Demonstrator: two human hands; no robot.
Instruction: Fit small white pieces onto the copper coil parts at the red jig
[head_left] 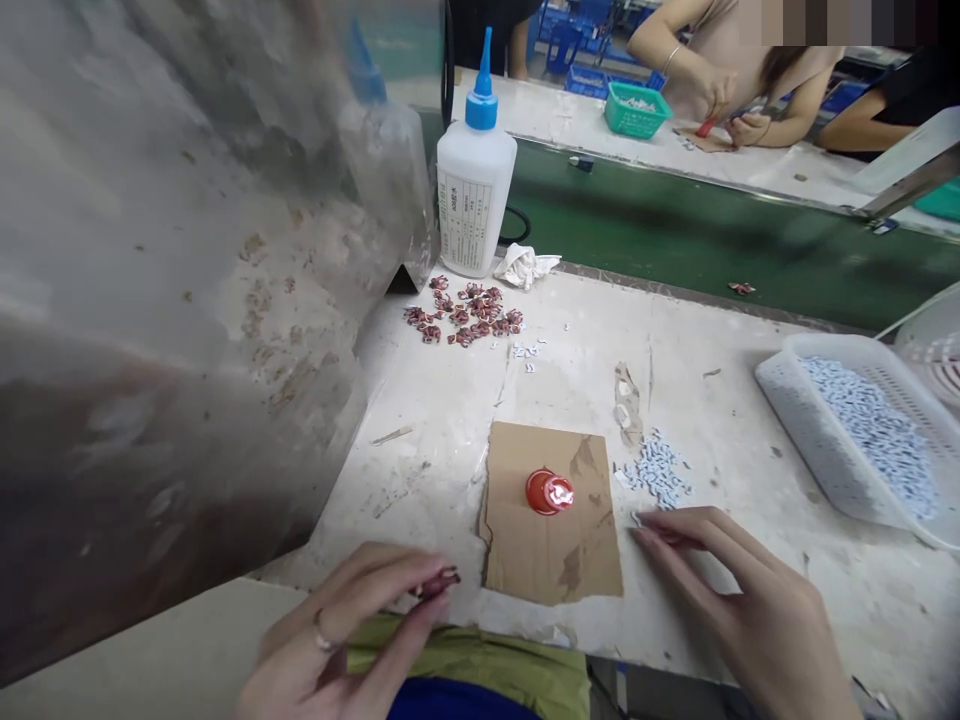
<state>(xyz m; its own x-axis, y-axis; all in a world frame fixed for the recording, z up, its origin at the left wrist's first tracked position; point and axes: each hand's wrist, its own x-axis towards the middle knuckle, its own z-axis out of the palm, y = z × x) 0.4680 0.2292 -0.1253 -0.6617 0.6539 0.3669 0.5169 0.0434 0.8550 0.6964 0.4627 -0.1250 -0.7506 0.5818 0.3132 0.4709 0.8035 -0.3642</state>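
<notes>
My left hand (349, 630), with a ring on one finger, pinches a small reddish-brown figure (439, 582) near the table's front edge. To the right of the cardboard, my right hand (739, 590) is closed in a pinch, with a tiny pale piece (636, 519) at its fingertips. Just beyond those fingers lies a loose heap of small light-blue and white pieces (660, 470). Between my hands is a square of brown cardboard (540, 570) bearing a small red cup (537, 492) with a shiny surface.
Behind lie several reddish-brown figures (476, 312), a white glue bottle (474, 190) with blue nozzle and a crumpled tissue (525, 266). A metal housing (187, 300) blocks the left. A white basket (787, 410) holds pale pieces. A co-worker's hands (720, 95) work beyond the green divider (637, 220).
</notes>
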